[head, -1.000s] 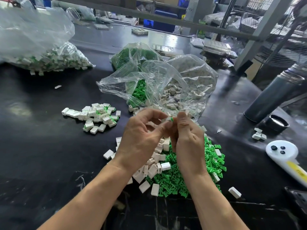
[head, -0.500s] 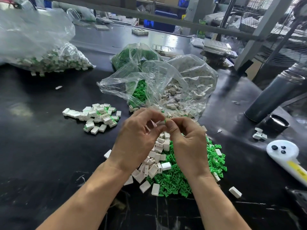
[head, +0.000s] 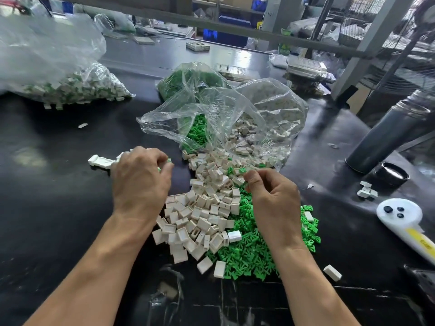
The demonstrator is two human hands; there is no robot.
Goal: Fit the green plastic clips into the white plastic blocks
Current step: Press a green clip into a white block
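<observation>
I saw a glossy black bench [head: 58, 208] in a cluttered workshop. Boxy white blocks [head: 204, 215] lay heaped beside spiky green clips [head: 249, 252], below a crinkled clear bag [head: 235, 114]. Left hand [head: 141, 182] curled, contents unclear; right hand [head: 275, 203] pinched, its hold hidden from me.

At the centre of the black glossy worktop [head: 58, 208] lies a heap of small white plastic blocks [head: 202, 215], with a spread of bright green plastic clips [head: 249, 252] touching it toward four o'clock. The left hand [head: 138, 182], at nine o'clock of the heap, hovers with curled fingers over a small pile of assembled white blocks [head: 101, 161]; whether it grips one is unclear. The right hand [head: 275, 201], at three o'clock, has its fingertips pinched together. At twelve o'clock sits a crumpled clear plastic bag [head: 223, 114] spilling blocks and clips.
</observation>
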